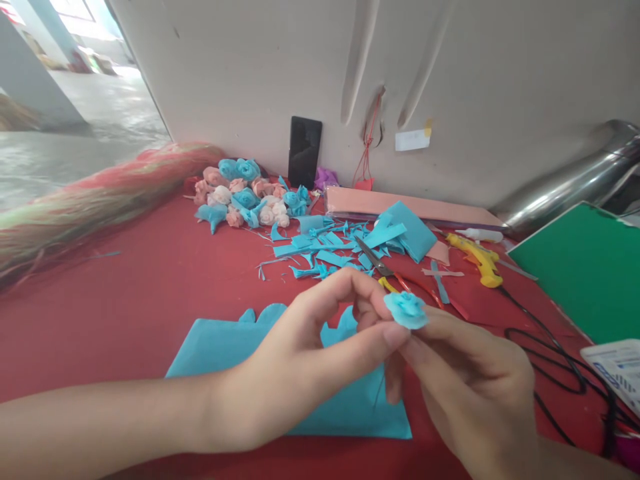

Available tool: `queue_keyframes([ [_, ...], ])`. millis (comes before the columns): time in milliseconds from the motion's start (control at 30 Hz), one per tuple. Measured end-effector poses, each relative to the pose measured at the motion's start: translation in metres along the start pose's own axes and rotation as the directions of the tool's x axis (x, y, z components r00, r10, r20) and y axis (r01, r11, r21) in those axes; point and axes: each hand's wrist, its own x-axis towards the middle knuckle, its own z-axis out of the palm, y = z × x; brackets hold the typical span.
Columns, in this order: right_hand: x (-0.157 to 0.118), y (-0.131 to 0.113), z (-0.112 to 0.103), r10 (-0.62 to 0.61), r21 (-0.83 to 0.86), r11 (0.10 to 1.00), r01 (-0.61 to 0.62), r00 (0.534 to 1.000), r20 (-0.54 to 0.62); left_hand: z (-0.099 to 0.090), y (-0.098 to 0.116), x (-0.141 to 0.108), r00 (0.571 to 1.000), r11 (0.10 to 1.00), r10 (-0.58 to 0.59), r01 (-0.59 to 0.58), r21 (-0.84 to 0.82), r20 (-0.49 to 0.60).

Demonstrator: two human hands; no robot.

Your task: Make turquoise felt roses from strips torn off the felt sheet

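Observation:
A small light-blue paper flower (pixel 407 310) is pinched at its base between my two hands, its petals facing up. My left hand (pixel 320 360) closes on it from the left with thumb and fingertips. From the right, my right hand (pixel 465 380) grips the same base; its fingers partly hide the underside. A thin dark stem or wire (pixel 379 392) hangs below the fingers. Under my hands lies a folded blue crepe-paper sheet (pixel 215 347) with scalloped pieces along its far edge. Just beyond are scissors (pixel 383 267) with red handles, partly covered by my right hand's flower.
Blue paper scraps (pixel 325 250) spread across the red table (pixel 150 267). Finished paper flowers (pixel 245 197) pile at the back left near a dark phone (pixel 305 152). A yellow glue gun (pixel 477 259) with a black cord (pixel 555 340) and a green board (pixel 585 267) lie right.

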Motion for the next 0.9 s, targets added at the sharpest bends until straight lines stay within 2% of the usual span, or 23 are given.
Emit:
queue_keyframes([
  [233, 0.001, -0.002, 0.001, -0.039, -0.071, 0.997, 0.038, 0.999, -0.022, -0.001, -0.001, 0.002, 1.000, 0.998, 0.005, -0.003, -0.068, 0.025],
  [400, 0.001, -0.001, 0.002, -0.079, -0.118, 0.990, 0.074, 0.996, -0.038, -0.001, -0.001, 0.002, 0.999, 0.998, 0.033, -0.031, -0.046, 0.040],
  [500, 0.002, -0.002, 0.002, -0.098, -0.140, 0.986, 0.093, 0.995, -0.027, -0.001, 0.000, 0.001, 0.997, 0.994, 0.080, -0.080, 0.069, 0.007],
  [567, 0.003, -0.003, 0.002, -0.106, -0.161, 0.982, 0.100, 0.994, -0.030, -0.003, 0.002, 0.001, 0.986, 0.965, 0.162, -0.153, 0.212, -0.025],
  [667, 0.006, -0.007, 0.001, -0.141, -0.195, 0.972, 0.128, 0.988, -0.055, -0.010, 0.009, 0.002, 0.939, 0.839, 0.344, -0.320, 0.440, 0.028],
  [733, 0.009, -0.009, -0.001, -0.149, -0.225, 0.964, 0.143, 0.989, -0.012, -0.015, 0.018, 0.004, 0.919, 0.755, 0.379, -0.374, 0.538, 0.106],
  [767, 0.011, -0.010, -0.002, -0.136, -0.237, 0.961, 0.140, 0.990, 0.032, -0.018, 0.024, 0.006, 0.926, 0.734, 0.349, -0.367, 0.571, 0.145],
  [800, 0.013, -0.011, -0.003, -0.118, -0.245, 0.960, 0.136, 0.989, 0.087, -0.020, 0.031, 0.007, 0.948, 0.743, 0.272, -0.315, 0.591, 0.163],
  [833, 0.015, -0.011, -0.005, -0.101, -0.247, 0.960, 0.134, 0.985, 0.140, -0.022, 0.037, 0.009, 0.971, 0.763, 0.179, -0.240, 0.600, 0.160],
  [900, 0.018, -0.011, -0.008, -0.058, -0.239, 0.964, 0.118, 0.969, 0.241, -0.026, 0.048, 0.012, 0.989, 0.811, 0.012, -0.097, 0.577, 0.149],
])
